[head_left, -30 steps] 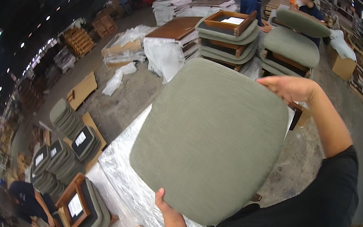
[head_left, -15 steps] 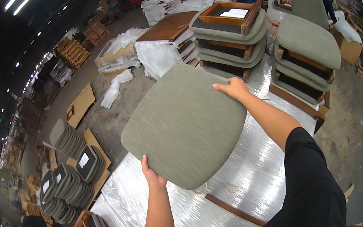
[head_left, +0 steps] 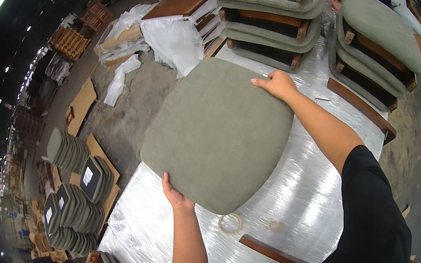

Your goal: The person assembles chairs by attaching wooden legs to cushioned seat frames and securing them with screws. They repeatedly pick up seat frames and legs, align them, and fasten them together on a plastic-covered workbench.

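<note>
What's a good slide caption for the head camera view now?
Left hand and right hand hold a green seat cushion over a plastic-wrapped table, stacked seats beyond.

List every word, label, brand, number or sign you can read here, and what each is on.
No text is readable.
White labels on stacked seats at left: too small to read.
Held green cushion: no writing shows on its visible face.
</note>
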The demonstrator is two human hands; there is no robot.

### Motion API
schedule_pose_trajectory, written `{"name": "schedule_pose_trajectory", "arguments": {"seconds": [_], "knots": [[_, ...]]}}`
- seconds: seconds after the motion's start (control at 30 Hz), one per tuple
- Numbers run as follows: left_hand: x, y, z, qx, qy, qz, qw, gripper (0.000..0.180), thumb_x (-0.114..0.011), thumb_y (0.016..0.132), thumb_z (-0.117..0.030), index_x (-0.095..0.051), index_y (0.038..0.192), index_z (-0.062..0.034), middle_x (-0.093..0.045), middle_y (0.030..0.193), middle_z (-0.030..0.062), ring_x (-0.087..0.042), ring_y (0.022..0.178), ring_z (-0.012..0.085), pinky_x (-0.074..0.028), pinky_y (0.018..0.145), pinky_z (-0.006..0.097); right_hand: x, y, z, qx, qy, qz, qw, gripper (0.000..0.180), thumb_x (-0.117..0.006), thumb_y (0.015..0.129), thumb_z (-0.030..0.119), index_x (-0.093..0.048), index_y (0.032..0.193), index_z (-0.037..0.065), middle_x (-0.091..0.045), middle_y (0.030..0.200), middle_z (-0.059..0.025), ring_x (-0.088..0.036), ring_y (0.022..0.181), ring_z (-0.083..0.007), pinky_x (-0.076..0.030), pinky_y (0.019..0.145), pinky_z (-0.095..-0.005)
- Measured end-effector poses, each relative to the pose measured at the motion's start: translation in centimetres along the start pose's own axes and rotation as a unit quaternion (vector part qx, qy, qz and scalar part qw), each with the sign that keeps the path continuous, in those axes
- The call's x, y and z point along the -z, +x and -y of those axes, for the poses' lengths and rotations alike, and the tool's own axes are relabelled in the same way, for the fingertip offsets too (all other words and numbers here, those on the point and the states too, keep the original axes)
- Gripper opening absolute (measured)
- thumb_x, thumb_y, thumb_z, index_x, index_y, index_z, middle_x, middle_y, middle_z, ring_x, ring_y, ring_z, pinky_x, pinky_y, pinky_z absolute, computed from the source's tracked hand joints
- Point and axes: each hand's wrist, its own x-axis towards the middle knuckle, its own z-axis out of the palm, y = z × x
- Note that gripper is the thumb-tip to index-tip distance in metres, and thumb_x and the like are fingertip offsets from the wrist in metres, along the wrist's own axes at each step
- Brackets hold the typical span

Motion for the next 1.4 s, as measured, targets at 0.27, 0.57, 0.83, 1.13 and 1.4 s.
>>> {"name": "schedule_pose_trajectory", "arguments": {"seconds": [0.27, 0.57, 0.83, 1.13, 1.4], "knots": [[-2.5, 1.8, 1.8, 0.007, -0.012, 0.025, 1.000, 0.066, -0.053, 0.102, -0.045, -0.042, 0.153, -0.0041, -0.048, 0.154, 0.0162, -0.048, 0.140, 0.0364, -0.041, 0.116, 0.051, 0.8, 2.3, -2.1, 0.042, 0.025, -0.034, 0.998, 0.094, -0.076, 0.075, 0.076, -0.074, 0.118, -0.009, -0.074, 0.113, -0.0294, -0.073, 0.106, -0.0383, -0.056, 0.094, -0.0433], [-1.6, 4.5, 1.2, 0.027, -0.019, 0.025, 0.999, 0.066, -0.053, 0.102, -0.046, -0.044, 0.152, -0.0048, -0.051, 0.151, 0.0159, -0.049, 0.139, 0.0366, -0.042, 0.115, 0.051, -0.6, 4.7, -3.3, 0.014, 0.032, -0.017, 0.999, 0.086, -0.075, 0.072, 0.079, -0.080, 0.098, -0.003, -0.077, 0.096, -0.0222, -0.076, 0.090, -0.0344, -0.057, 0.085, -0.0426], [-0.6, 4.8, -0.8, -0.035, 0.078, -0.055, 0.995, 0.075, -0.055, 0.100, -0.051, -0.038, 0.156, -0.0046, -0.044, 0.156, 0.0204, -0.044, 0.144, 0.0395, -0.039, 0.117, 0.052, -3.2, 4.5, 0.3, 0.033, 0.033, 0.024, 0.999, 0.087, -0.075, 0.070, 0.080, -0.081, 0.102, -0.001, -0.078, 0.098, -0.0213, -0.076, 0.093, -0.0347, -0.058, 0.085, -0.0415], [3.1, 5.2, -1.8, -0.041, 0.033, -0.043, 0.998, 0.085, -0.050, 0.100, -0.056, -0.025, 0.162, -0.0037, -0.032, 0.164, 0.0238, -0.035, 0.151, 0.0418, -0.034, 0.120, 0.055, -9.2, 4.5, 1.0, 0.021, 0.000, -0.005, 1.000, 0.093, -0.076, 0.069, 0.082, -0.079, 0.106, -0.004, -0.077, 0.099, -0.0229, -0.076, 0.093, -0.0367, -0.059, 0.085, -0.0447], [2.8, 7.5, -0.6, -0.053, 0.044, -0.008, 0.998, 0.076, -0.060, 0.098, -0.048, -0.037, 0.154, -0.0018, -0.044, 0.155, 0.0229, -0.045, 0.143, 0.0405, -0.041, 0.115, 0.053, -9.2, 8.5, 1.0, 0.060, -0.021, -0.032, 0.997, 0.091, -0.078, 0.067, 0.082, -0.081, 0.100, -0.002, -0.076, 0.094, -0.0239, -0.077, 0.086, -0.0353, -0.060, 0.082, -0.0432]]}}
